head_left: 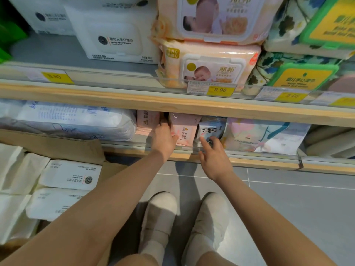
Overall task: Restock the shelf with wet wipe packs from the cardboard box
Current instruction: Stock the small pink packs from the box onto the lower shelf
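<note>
**Seating the Pink Pack on the Lower Shelf**

We are reaching into the lower shelf [192, 157] with both hands. Our left hand [164, 140] is gripping the edge of a pink wet wipe pack [183, 131], fingers curled into the gap between it and a second pink pack [148, 121] standing just beside it. Our right hand [214, 157] is hovering released, fingers spread, with the fingertips [202, 140] nearing a small panda-print pack [210, 129]; we cannot tell whether they are touching it.

Handling, as we are judging it: the packs are soft film pouches, light, yielding and somewhat slippery. We are advising a hold across the narrow edge, thumb opposing fingers, with support along the flat face so the pack is not sagging or sliding out.

The remaining stock, white wet wipe packs [71, 174], is lying in the cardboard box [57, 145] on the floor to our left.

Obstructions: the wooden shelf board [134, 101] above is overhanging the slot and limiting headroom, and a clear rail [249, 153] is running along the shelf front. A large white bundle [76, 121] is crowding the left side; a floral pack [265, 135] is crowding the right.
</note>
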A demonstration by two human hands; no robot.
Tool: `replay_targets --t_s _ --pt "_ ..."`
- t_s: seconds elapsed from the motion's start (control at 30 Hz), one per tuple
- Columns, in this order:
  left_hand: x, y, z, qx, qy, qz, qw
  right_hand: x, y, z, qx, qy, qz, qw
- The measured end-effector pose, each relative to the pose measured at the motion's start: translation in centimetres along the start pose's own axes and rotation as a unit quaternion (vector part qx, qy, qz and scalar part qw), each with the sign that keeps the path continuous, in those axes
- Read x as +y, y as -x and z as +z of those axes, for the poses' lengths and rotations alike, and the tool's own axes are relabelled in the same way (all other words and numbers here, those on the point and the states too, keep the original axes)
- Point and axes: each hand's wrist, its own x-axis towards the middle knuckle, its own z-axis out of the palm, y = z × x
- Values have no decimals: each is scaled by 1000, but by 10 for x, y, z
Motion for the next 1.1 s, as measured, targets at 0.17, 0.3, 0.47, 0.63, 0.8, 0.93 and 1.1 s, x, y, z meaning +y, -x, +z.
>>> replay_targets --t_s 0.17,0.3,0.47,0.63,0.8,0.93,1.1 --pt "-4 -4 8 -2 12 11 1000 1 2 2 3 -15 1 1000" --pt "-10 0 2 -12 15 18 1000 1 6 -4 -13 -25 0 1000" --pt "-16 16 -28 -19 -3 73 997 -10 17 -31 -55 -33 -8 998" --pt "-19 41 -78 -17 14 135 991 -32 24 -75 -102 18 -35 994" --pt "-42 64 -137 4 8 157 987 -82 33 -119 -124 72 -86 986" --pt "-83 89 -192 39 6 135 990 -146 38 -137 -125 92 -147 977" --pt "-176 138 -240 107 21 63 992 -229 46 -110 -123 86 -222 963"
